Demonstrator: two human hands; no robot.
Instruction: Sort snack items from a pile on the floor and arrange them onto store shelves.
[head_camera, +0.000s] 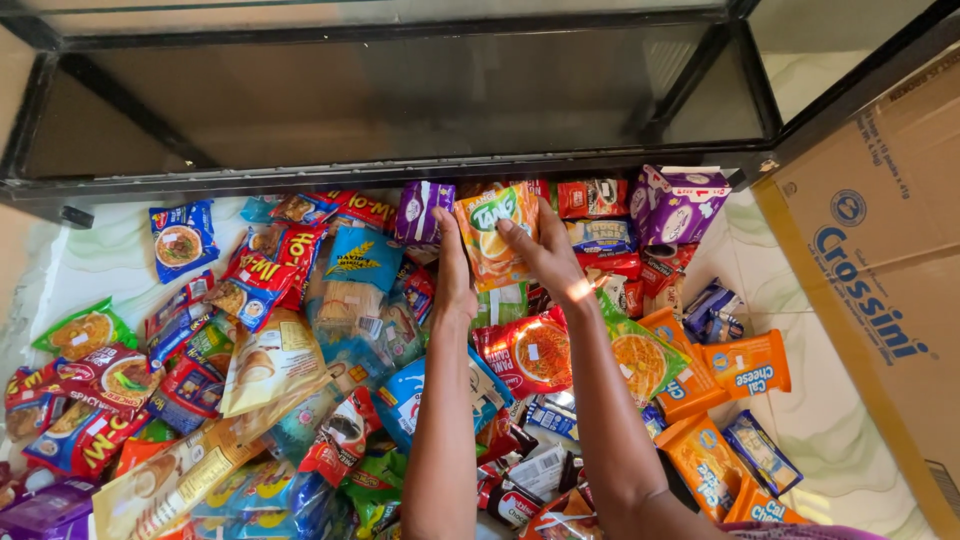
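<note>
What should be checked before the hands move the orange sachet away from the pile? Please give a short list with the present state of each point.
1. Both hands on the orange sachet: ok. The left hand holds its left edge, the right hand its right side.
2. Sachet free of the pile: cannot tell. Its lower edge is against the packets below.
3. Purple packet beside the left hand: not ok, it touches or nearly touches the sachet.
4. Path toward the glass shelf: ok, nothing stands on it in view.
5. Cardboard box at the right: ok, well apart from both arms.
</note>
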